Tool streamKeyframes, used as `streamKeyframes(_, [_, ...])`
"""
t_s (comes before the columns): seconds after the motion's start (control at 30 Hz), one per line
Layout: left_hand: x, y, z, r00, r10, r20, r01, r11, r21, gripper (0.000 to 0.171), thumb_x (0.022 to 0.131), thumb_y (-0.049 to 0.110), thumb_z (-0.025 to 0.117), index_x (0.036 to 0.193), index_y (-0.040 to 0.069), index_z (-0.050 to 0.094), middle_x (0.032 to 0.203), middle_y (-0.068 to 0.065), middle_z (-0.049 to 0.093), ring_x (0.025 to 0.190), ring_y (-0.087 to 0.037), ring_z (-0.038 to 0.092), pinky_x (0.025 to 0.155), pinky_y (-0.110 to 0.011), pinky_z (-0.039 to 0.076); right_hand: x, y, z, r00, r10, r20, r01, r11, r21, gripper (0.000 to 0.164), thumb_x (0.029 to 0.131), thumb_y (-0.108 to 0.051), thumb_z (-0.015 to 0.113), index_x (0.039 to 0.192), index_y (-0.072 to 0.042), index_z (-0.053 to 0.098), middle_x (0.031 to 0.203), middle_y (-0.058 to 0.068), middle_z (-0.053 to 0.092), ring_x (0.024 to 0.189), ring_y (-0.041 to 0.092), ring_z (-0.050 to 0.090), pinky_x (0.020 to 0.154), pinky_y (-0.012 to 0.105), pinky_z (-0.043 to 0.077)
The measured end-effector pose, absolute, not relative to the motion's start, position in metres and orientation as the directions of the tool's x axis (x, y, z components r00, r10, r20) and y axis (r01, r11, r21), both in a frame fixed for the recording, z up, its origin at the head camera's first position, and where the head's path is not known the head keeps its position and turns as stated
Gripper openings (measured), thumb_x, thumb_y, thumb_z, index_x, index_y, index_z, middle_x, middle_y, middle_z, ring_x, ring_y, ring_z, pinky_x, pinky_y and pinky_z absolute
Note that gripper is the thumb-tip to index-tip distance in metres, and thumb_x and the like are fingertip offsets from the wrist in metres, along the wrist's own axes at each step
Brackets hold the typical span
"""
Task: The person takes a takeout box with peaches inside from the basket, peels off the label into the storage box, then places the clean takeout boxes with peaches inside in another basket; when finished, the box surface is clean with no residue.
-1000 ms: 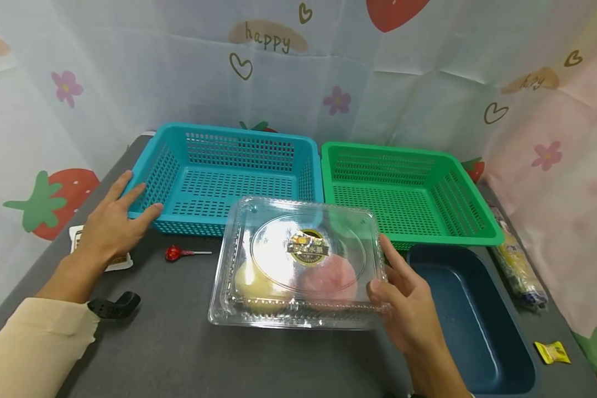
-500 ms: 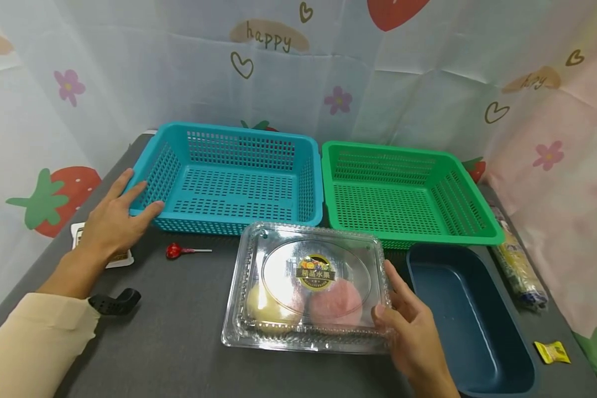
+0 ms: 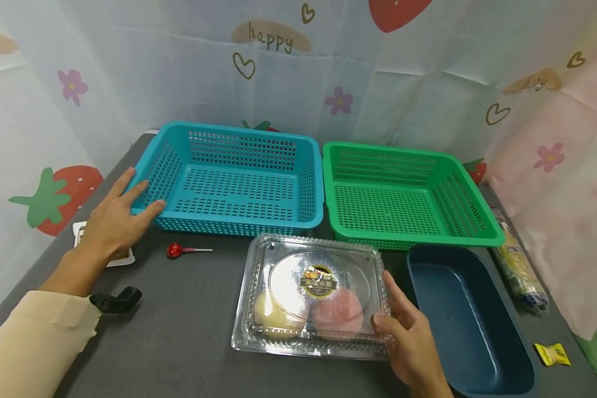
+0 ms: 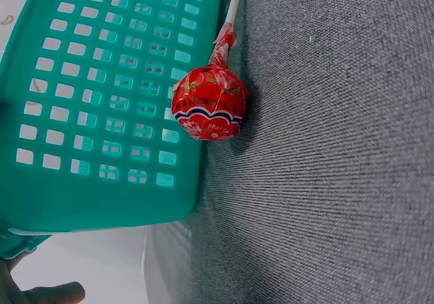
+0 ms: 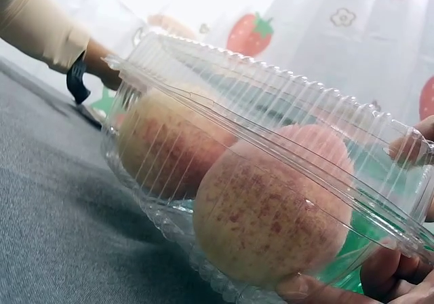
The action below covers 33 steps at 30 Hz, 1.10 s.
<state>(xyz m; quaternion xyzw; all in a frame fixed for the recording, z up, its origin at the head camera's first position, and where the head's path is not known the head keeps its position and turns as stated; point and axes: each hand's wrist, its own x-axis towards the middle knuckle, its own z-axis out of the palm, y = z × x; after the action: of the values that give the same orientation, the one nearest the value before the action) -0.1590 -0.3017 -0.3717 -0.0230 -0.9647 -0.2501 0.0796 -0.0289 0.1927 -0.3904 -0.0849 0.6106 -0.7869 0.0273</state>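
Observation:
My right hand (image 3: 412, 340) grips the right edge of a clear plastic fruit box (image 3: 310, 348), thumb on the lid side and fingers beneath. A round label (image 3: 318, 280) is stuck on the lid. Inside lie two peaches, a yellowish one (image 5: 166, 141) and a pink-topped one (image 5: 271, 216). The right wrist view shows the box tilted over the grey table. My left hand (image 3: 113, 221) rests with spread fingers on the front left corner of a blue basket (image 3: 239, 225). Below that basket's front wall lies a red lollipop (image 4: 211, 104).
A green basket (image 3: 413, 237) stands right of the blue one. In front of it sits a dark blue tub (image 3: 467, 320). A long plastic packet (image 3: 519, 271) and a small yellow wrapped sweet (image 3: 552, 354) lie at the right edge. A white packet (image 3: 124, 258) is partly under my left arm.
My right hand has brought the fruit box towards me and a little to the right, down from in front of the baskets. The left hand stays at the blue basket's corner.

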Motion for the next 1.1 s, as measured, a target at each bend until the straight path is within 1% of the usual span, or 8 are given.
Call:
streamKeyframes(0.2, [-0.158, -0.302, -0.369, -0.988, 0.013, 0.156, 0.088, 0.871, 0.483, 0.075, 0.097, 0.053, 0.042, 0.152, 0.005, 0.025, 0.161, -0.011, 0.001, 0.139, -0.048, 0.011, 0.095, -0.075, 0.02, -0.033, 0.194, -0.398, -0.981, -0.158, 0.112, -0.07, -0.25, -0.966, 0.071, 0.091, 0.014, 0.051, 0.153, -0.003, 0.022, 0.119, 0.014, 0.053, 0.066, 0.009, 0.048, 0.053, 0.018, 0.042])
streamKeyframes(0.4, [-0.15, -0.297, -0.362, -0.981, -0.002, 0.193, 0.092, 0.873, 0.478, 0.076, 0.096, 0.052, 0.046, 0.153, 0.009, 0.023, 0.16, -0.011, 0.004, 0.14, -0.047, 0.008, 0.098, -0.074, 0.017, -0.038, 0.195, -0.404, -0.984, -0.157, 0.086, -0.048, -0.231, -0.972, 0.071, 0.091, 0.013, 0.052, 0.153, -0.004, 0.022, 0.148, 0.018, 0.029, 0.067, 0.008, 0.05, 0.053, 0.016, 0.042])
streamKeyframes(0.57, [-0.134, -0.286, -0.35, -0.961, -0.043, 0.273, 0.103, 0.861, 0.497, 0.074, 0.095, 0.048, 0.05, 0.154, 0.011, 0.025, 0.16, -0.01, 0.005, 0.141, -0.045, 0.006, 0.101, -0.073, 0.01, -0.041, 0.197, -0.406, -0.983, -0.158, 0.09, -0.054, -0.215, -0.975, 0.071, 0.09, 0.013, 0.052, 0.153, -0.002, 0.021, 0.154, 0.02, 0.016, 0.068, 0.007, 0.051, 0.053, 0.016, 0.042])
streamKeyframes(0.67, [-0.121, -0.277, -0.344, -0.943, -0.07, 0.326, 0.12, 0.841, 0.527, 0.072, 0.094, 0.044, 0.054, 0.153, 0.013, 0.027, 0.16, -0.01, 0.009, 0.142, -0.043, 0.008, 0.101, -0.074, 0.011, -0.042, 0.196, -0.408, -0.983, -0.156, 0.096, -0.064, -0.196, -0.979, 0.071, 0.091, 0.013, 0.052, 0.153, -0.002, 0.02, 0.153, 0.019, 0.017, 0.067, 0.007, 0.05, 0.052, 0.016, 0.042])
streamKeyframes(0.8, [-0.104, -0.265, -0.338, -0.923, -0.078, 0.377, 0.165, 0.804, 0.571, 0.07, 0.093, 0.038, 0.059, 0.152, 0.014, 0.031, 0.159, -0.009, 0.015, 0.142, -0.037, 0.014, 0.097, -0.074, 0.02, -0.043, 0.196, -0.409, -0.986, -0.137, 0.097, -0.077, -0.141, -0.987, 0.069, 0.091, 0.011, 0.053, 0.152, -0.001, 0.022, 0.146, 0.017, 0.033, 0.068, 0.008, 0.049, 0.055, 0.018, 0.044])
streamKeyframes(0.9, [-0.095, -0.254, -0.335, -0.916, -0.067, 0.396, 0.203, 0.774, 0.6, 0.068, 0.093, 0.033, 0.061, 0.152, 0.014, 0.033, 0.159, -0.008, 0.018, 0.142, -0.035, 0.016, 0.097, -0.073, 0.024, -0.043, 0.196, -0.41, -0.988, -0.113, 0.107, -0.097, -0.096, -0.991, 0.067, 0.091, 0.01, 0.054, 0.151, -0.001, 0.026, 0.123, 0.016, 0.052, 0.069, 0.01, 0.05, 0.057, 0.021, 0.047])
streamKeyframes(1.0, [-0.09, -0.242, -0.334, -0.91, -0.044, 0.412, 0.243, 0.749, 0.617, 0.069, 0.091, 0.031, 0.064, 0.151, 0.014, 0.034, 0.158, -0.008, 0.021, 0.142, -0.035, 0.018, 0.098, -0.072, 0.023, -0.043, 0.197, -0.41, -0.988, -0.093, 0.123, -0.118, -0.06, -0.991, 0.065, 0.091, 0.01, 0.054, 0.15, -0.002, 0.03, 0.097, 0.013, 0.056, 0.068, 0.012, 0.051, 0.058, 0.024, 0.048])
streamKeyframes(1.1, [-0.084, -0.231, -0.335, -0.897, -0.01, 0.443, 0.3, 0.72, 0.625, 0.073, 0.088, 0.027, 0.068, 0.152, 0.016, 0.033, 0.156, -0.009, 0.025, 0.134, -0.04, 0.034, 0.094, -0.069, 0.033, -0.043, 0.198, -0.411, -0.988, -0.091, 0.125, -0.123, -0.029, -0.992, 0.064, 0.092, 0.009, 0.054, 0.15, -0.003, 0.032, 0.094, 0.012, 0.057, 0.069, 0.013, 0.052, 0.059, 0.025, 0.048])
